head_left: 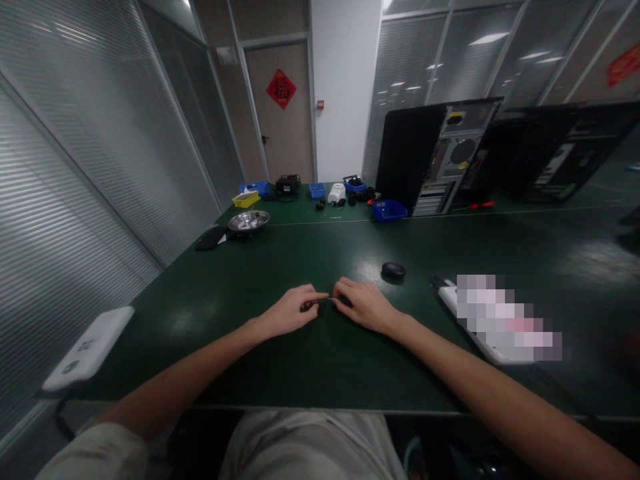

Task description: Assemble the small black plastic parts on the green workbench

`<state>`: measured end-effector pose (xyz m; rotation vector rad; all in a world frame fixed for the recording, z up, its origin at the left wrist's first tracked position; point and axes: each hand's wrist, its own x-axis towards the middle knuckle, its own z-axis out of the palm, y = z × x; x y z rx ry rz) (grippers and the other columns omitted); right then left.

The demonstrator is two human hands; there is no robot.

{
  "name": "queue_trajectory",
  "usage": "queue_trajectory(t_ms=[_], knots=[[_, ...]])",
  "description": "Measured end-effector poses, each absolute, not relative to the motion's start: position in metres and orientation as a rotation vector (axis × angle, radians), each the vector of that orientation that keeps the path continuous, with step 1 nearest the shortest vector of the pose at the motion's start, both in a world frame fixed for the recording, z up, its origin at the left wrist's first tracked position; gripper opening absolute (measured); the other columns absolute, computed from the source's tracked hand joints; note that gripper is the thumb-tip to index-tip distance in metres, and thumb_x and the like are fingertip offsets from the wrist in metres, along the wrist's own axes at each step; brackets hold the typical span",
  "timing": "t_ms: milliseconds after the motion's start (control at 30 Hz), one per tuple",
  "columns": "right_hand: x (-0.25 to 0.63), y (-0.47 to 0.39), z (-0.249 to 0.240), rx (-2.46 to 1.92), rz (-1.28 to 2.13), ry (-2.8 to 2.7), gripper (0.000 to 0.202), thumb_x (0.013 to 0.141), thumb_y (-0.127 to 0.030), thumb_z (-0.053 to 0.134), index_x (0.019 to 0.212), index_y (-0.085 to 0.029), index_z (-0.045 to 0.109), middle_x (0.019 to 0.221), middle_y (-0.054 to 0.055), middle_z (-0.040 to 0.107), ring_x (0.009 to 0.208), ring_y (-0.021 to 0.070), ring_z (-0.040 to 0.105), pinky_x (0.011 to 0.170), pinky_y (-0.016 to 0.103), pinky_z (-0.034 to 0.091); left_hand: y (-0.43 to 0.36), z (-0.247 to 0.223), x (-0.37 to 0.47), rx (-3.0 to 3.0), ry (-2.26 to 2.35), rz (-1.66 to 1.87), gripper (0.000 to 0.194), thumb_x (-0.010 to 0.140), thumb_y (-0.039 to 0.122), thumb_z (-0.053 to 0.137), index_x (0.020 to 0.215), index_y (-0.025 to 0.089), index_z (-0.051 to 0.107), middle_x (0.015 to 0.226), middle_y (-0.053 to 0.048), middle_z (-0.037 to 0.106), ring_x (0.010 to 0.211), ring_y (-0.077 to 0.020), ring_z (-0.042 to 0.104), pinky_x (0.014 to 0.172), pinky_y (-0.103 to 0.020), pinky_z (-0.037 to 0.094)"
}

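My left hand rests low over the green table, index finger stretched toward the right, thumb below it and the other fingers curled. Facing it, my right hand has its fingers bent down and pinched near the tabletop. A tiny, thin, pale thing shows in the narrow gap between the fingertips of both hands; it is too small to name. Beyond my right hand lies a black computer mouse, apart from the fingers.
A white device lies at the left edge, another white object, partly blurred out, at right. Farther back are a metal bowl, a black pad, a yellow tray, a blue bin and a computer case.
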<state>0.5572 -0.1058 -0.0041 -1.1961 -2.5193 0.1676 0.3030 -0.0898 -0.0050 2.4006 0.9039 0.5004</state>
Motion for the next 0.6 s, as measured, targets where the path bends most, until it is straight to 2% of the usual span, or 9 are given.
queue_trajectory(t_ms=[100,267,600], knots=[[0.556,-0.108,0.001,-1.189,0.131,-2.596,0.012,0.102,-0.032,0.055,0.106,-0.022,0.061,0.106,0.004,0.064,0.074,0.0138,0.056,0.063,0.028,0.031,-0.096,-0.002,0.305,2.569,0.904,0.455,0.042,0.102,0.024,0.049,0.14,0.023,0.066,0.107,-0.008,0.061,0.099,-0.0202,0.058,0.087,-0.032,0.048],[0.562,-0.111,0.009,-1.179,0.204,-2.611,0.012,0.1,-0.033,0.058,0.1,-0.022,0.063,0.1,0.003,0.064,0.073,0.0138,0.055,0.064,0.028,0.031,-0.099,-0.001,0.303,2.629,0.899,0.425,0.041,0.102,0.022,0.048,0.137,0.021,0.068,0.109,-0.009,0.061,0.104,-0.0216,0.057,0.093,-0.034,0.049],[0.568,-0.108,0.006,-1.17,0.27,-2.556,0.011,0.098,-0.032,0.061,0.095,-0.022,0.064,0.096,0.002,0.065,0.075,0.0142,0.055,0.066,0.028,0.031,-0.101,-0.001,0.297,2.535,0.857,0.527,0.037,0.101,0.024,0.057,0.136,0.023,0.067,0.114,-0.008,0.066,0.106,-0.0212,0.061,0.095,-0.035,0.051]])
